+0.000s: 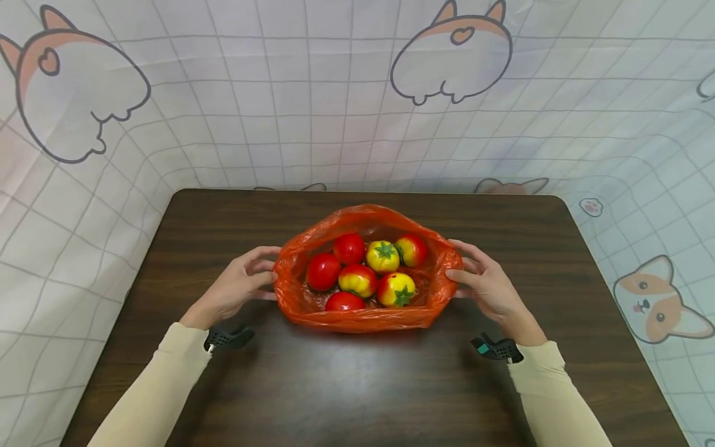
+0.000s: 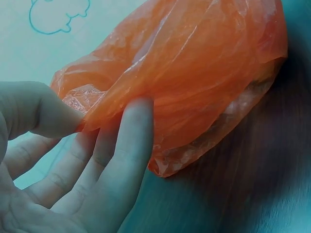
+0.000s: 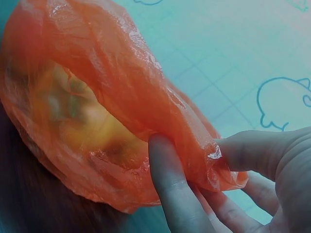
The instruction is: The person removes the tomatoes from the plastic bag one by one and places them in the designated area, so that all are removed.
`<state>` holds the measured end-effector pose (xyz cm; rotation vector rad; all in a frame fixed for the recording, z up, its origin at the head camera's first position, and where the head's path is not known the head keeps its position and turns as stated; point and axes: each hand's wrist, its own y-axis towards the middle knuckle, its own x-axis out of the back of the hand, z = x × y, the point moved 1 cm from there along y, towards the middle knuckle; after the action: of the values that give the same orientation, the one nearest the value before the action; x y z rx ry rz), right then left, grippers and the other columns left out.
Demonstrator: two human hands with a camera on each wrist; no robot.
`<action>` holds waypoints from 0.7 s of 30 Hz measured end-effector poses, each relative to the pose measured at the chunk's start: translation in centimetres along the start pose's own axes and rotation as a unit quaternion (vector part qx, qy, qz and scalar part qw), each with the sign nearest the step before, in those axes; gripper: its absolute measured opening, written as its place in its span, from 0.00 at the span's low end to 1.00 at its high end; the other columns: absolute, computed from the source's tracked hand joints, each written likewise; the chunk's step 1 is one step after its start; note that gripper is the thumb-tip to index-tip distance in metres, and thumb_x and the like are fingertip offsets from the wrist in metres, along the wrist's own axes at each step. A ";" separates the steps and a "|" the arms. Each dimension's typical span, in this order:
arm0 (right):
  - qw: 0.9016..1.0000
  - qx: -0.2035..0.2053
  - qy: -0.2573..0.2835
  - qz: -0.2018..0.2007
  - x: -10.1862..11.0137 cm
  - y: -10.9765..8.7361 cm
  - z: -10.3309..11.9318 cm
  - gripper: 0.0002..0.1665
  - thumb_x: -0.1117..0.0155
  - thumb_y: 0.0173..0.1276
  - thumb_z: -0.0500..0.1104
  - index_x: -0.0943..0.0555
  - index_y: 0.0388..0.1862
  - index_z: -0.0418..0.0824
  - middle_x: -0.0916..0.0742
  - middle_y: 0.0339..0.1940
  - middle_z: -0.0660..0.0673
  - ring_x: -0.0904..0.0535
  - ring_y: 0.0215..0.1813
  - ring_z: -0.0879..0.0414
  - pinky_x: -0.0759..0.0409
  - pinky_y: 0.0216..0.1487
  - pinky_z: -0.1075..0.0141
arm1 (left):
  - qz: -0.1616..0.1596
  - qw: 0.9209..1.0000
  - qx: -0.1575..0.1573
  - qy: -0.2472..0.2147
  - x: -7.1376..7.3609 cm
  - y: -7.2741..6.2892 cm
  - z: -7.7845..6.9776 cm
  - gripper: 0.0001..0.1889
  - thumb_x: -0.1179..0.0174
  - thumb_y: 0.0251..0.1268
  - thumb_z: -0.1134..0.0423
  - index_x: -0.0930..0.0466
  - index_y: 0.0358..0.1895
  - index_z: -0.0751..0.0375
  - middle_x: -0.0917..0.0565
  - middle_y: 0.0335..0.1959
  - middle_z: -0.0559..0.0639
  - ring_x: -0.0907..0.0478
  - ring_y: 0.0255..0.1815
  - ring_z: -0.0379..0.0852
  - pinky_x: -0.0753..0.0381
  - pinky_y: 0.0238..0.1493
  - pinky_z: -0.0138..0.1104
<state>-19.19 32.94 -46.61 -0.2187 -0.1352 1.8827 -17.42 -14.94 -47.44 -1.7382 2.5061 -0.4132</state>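
Observation:
An orange-red plastic bag (image 1: 363, 320) sits on the table with its mouth spread wide. Inside lie several tomatoes: some are all red, like the red tomato (image 1: 323, 272) at the left, others mix yellow and red, like the yellow tomato (image 1: 382, 256) with a green leafy top. My left hand (image 1: 234, 287) pinches the bag's left rim between thumb and fingers, as the left wrist view shows on the thin plastic (image 2: 194, 87). On the opposite side, my right hand (image 1: 491, 288) pinches the right rim; the right wrist view shows the crumpled plastic (image 3: 131, 97) between thumb and fingers.
The dark wood-grain table (image 1: 346, 391) extends around the bag, its far edge behind it. Beyond hangs a white grid-patterned cloth (image 1: 329, 93) with corgi drawings, covering the back and sides. Dark bands circle both wrists.

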 end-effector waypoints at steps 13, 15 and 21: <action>1.000 0.001 -0.012 -0.001 -3.1 0.9 -0.9 0.38 0.35 0.75 0.37 0.36 0.80 0.48 0.17 0.61 0.52 0.12 0.48 0.58 0.09 0.42 0.63 | -0.029 0.999 0.010 0.015 2.4 -2.1 0.7 0.28 0.45 0.77 0.67 0.40 0.77 0.58 0.15 0.49 0.45 0.12 0.46 0.44 0.08 0.48 0.42; 1.000 0.000 -0.013 0.000 -3.5 0.9 -1.0 0.38 0.35 0.75 0.37 0.36 0.80 0.48 0.17 0.62 0.52 0.12 0.48 0.58 0.09 0.42 0.63 | -0.035 0.999 0.014 0.017 2.7 -2.3 0.7 0.28 0.46 0.77 0.67 0.40 0.77 0.58 0.15 0.49 0.45 0.13 0.46 0.44 0.08 0.48 0.41; 0.999 -0.009 -0.031 -0.007 -4.3 0.9 -1.2 0.38 0.33 0.74 0.40 0.35 0.79 0.50 0.17 0.62 0.50 0.12 0.50 0.57 0.09 0.45 0.61 | -0.043 0.998 0.023 0.032 3.0 -2.8 0.9 0.28 0.44 0.79 0.63 0.40 0.77 0.60 0.16 0.52 0.48 0.13 0.47 0.43 0.09 0.49 0.41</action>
<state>-18.46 28.57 -47.56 -0.1710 -0.1961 1.8762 -15.76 -18.79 -47.31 -1.8508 2.4498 -0.5362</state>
